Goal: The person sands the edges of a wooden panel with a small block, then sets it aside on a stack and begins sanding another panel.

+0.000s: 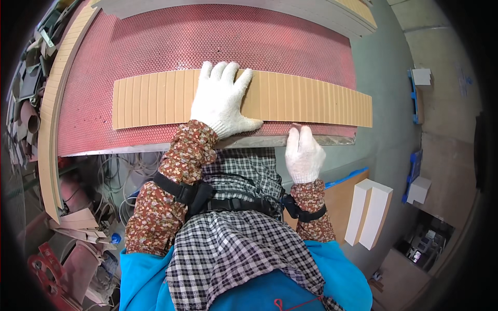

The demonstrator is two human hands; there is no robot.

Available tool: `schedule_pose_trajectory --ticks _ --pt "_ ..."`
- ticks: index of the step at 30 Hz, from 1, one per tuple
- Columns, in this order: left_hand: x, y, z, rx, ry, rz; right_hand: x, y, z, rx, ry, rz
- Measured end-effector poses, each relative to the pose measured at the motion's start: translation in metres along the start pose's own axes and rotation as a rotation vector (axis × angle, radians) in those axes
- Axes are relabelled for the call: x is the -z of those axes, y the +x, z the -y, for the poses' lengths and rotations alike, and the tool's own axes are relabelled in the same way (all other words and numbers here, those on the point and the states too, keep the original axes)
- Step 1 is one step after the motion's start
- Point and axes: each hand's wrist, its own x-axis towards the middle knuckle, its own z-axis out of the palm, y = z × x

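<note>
A long tan strip (306,101) with crosswise grooves and a pale edge lies across the red textured tabletop (155,46). Its right end reaches past the table's right side. My left hand (220,98), in a white knit glove, rests flat on the strip left of its middle, fingers stretched to the far edge and thumb spread along the near one. Just off the near edge, right of the middle, is my right hand (305,153), gloved the same way. Its fingers are pinched together, and a small reddish tip shows at them; what it belongs to is too small to tell.
Stacked white-edged boards (249,6) lie along the table's far side. Long tan strips (54,114) run down the left side, beside a heap of scraps (31,88). Cables (124,176) hang below the table. White-faced pieces (371,212) stand on a brown board at right.
</note>
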Motion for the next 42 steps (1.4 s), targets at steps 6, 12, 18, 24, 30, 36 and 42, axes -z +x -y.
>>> schedule_pose_trajectory --ticks 6,12,18,24,30,36,42 --pt "0.000 0.001 0.000 0.005 0.005 0.012 0.000 0.010 0.008 -0.037 0.099 0.078" --pt "-0.003 -0.001 0.003 -0.018 0.010 -0.037 -0.005 0.010 0.006 0.051 -0.048 0.084" --pt "-0.001 -0.003 0.003 -0.006 0.000 -0.036 -0.001 0.051 0.013 0.058 -0.065 0.169" --pt "-0.003 0.001 -0.001 -0.079 -0.005 -0.208 -0.021 0.133 0.013 0.031 -0.189 0.224" --pt "-0.001 0.000 0.002 0.000 -0.006 -0.018 -0.018 0.132 0.019 -0.047 -0.112 0.308" --pt "-0.006 -0.004 0.005 -0.051 -0.004 -0.172 -0.001 0.043 0.011 0.048 -0.059 0.177" --pt "-0.005 -0.003 0.004 -0.060 0.017 -0.204 -0.007 0.073 0.011 0.065 -0.047 0.176"
